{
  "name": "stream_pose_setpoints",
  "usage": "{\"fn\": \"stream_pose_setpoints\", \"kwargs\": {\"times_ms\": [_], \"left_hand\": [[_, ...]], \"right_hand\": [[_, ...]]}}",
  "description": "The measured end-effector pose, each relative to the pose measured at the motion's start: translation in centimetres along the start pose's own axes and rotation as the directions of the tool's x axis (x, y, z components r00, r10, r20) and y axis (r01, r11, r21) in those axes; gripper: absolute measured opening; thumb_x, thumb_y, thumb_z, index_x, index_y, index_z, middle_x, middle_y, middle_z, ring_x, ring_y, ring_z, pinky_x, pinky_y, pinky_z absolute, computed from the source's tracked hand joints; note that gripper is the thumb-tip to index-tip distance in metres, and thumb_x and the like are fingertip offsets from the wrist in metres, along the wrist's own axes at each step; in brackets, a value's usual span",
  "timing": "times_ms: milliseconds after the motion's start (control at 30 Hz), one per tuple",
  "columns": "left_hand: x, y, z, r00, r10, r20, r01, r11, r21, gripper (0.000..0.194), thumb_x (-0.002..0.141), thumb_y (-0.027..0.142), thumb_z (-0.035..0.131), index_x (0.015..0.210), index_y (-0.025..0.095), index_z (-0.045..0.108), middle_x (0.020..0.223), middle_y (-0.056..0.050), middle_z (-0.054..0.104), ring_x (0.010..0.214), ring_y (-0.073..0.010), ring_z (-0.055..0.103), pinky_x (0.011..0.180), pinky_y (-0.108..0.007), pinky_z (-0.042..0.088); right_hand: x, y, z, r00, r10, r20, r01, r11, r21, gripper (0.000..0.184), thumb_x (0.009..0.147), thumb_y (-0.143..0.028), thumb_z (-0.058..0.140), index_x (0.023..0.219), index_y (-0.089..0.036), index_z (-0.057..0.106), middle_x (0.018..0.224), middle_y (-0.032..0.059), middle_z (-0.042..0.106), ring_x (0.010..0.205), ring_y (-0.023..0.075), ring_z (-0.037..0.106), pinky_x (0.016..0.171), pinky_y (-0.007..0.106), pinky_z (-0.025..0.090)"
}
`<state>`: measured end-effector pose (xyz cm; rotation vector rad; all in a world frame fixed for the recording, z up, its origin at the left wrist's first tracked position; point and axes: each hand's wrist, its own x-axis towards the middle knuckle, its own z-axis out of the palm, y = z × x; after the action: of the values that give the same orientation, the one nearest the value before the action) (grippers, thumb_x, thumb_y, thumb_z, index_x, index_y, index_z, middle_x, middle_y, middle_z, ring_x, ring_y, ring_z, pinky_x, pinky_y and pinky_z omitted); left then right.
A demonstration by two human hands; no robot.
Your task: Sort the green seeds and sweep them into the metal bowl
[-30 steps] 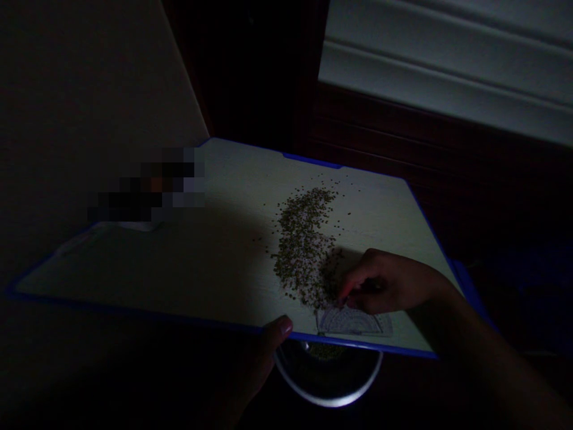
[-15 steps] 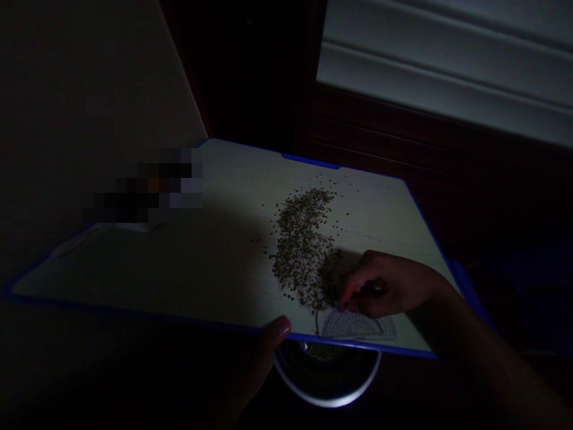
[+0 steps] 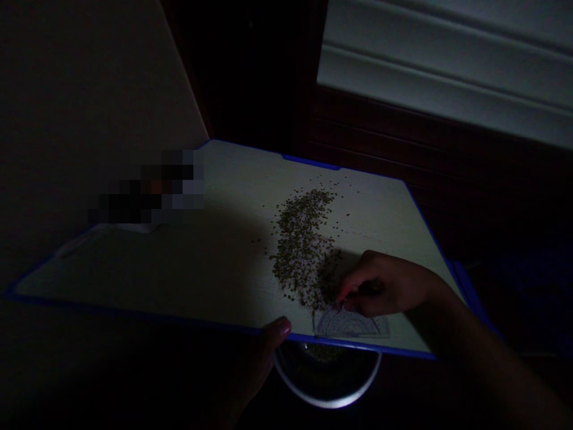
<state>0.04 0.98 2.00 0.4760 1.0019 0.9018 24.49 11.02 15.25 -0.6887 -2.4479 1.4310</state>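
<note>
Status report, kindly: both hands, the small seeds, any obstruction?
Left hand grips blue-edged board. Right hand pinches protractor beside scattered seeds. In the way: right hand, partly covering protractor.

I see a bare right hand [image 3: 364, 286] with thin fingers [image 3: 353, 280], a slim wrist [image 3: 430, 289] and a bare arm [image 3: 478, 337]. The left hand [image 3: 259, 355] is bare too, with a round-tipped thumb [image 3: 276, 328] and a small nail [image 3: 285, 325]. Its arm is lost in the dark.
</note>
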Motion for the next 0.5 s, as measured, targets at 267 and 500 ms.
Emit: {"fn": "stream_pose_setpoints", "kwargs": {"times_ms": [267, 500], "left_hand": [[0.2, -0.19, -0.4, 0.999, 0.032, 0.009, -0.032, 0.999, 0.016, 0.037, 0.071, 0.053, 0.074, 0.083, 0.018, 0.079, 0.094, -0.011, 0.082, 0.112, -0.0406, 0.067, 0.103, -0.05, 0.046], [0.08, -0.12, -0.24, 1.0, 0.004, 0.03, -0.002, 0.998, -0.069, 0.034, 0.067, 0.052, 0.081, 0.074, 0.019, 0.079, 0.091, -0.008, 0.082, 0.105, -0.0384, 0.07, 0.103, -0.047, 0.047]], "right_hand": [[-0.25, -0.34, -0.36, 0.999, -0.013, -0.041, 0.012, 1.0, -0.007, 0.022, 0.082, -0.008, 0.066, 0.099, -0.011, 0.078, 0.076, 0.0039, 0.077, 0.059, 0.0083, 0.06, 0.054, 0.018, 0.045], [-0.38, -0.18, -0.52, 0.999, 0.037, -0.035, -0.038, 0.999, -0.026, 0.019, 0.081, -0.008, 0.065, 0.095, -0.008, 0.078, 0.066, 0.0007, 0.07, 0.052, 0.0059, 0.052, 0.049, 0.015, 0.037]]}}
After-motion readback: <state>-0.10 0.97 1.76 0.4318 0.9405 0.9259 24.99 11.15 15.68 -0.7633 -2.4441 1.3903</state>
